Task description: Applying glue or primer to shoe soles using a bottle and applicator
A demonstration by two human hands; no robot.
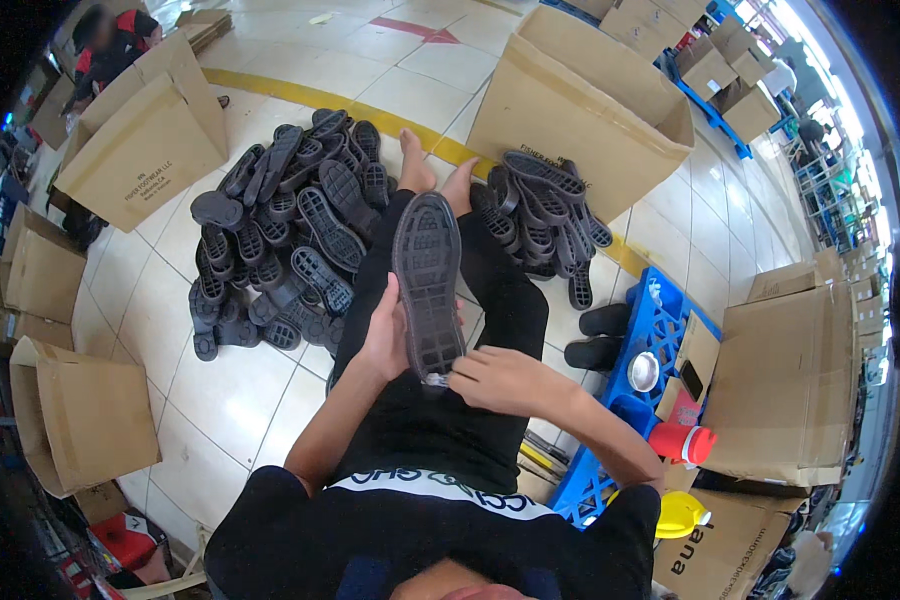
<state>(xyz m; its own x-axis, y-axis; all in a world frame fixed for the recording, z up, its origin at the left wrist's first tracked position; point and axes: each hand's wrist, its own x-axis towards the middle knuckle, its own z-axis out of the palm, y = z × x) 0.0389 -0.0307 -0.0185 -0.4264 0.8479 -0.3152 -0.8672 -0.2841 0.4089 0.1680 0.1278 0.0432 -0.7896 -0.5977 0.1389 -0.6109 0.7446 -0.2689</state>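
Above my lap a dark shoe sole (427, 280) stands lengthwise, its gridded, hollowed face toward me. My left hand (385, 335) is closed round its left edge, fingers partly hidden behind it. At the sole's near end, my right hand (500, 380) is closed, its fingertips against the rim. A small whitish, shiny bit shows by those fingertips; I cannot make out what it is. A large heap of similar soles (280, 230) lies on the floor to the left of my legs. Beyond my right knee lies a smaller pile of soles (545, 205).
Open cartons stand far left (150, 140), near left (85, 415) and far right (580, 100). A blue plastic pallet (575, 490) at my right bears a metal bowl (643, 371), a phone (691, 378) and a red jug (682, 442). Black slippers (595, 352) lie beside it. Another person (115, 50) is far left.
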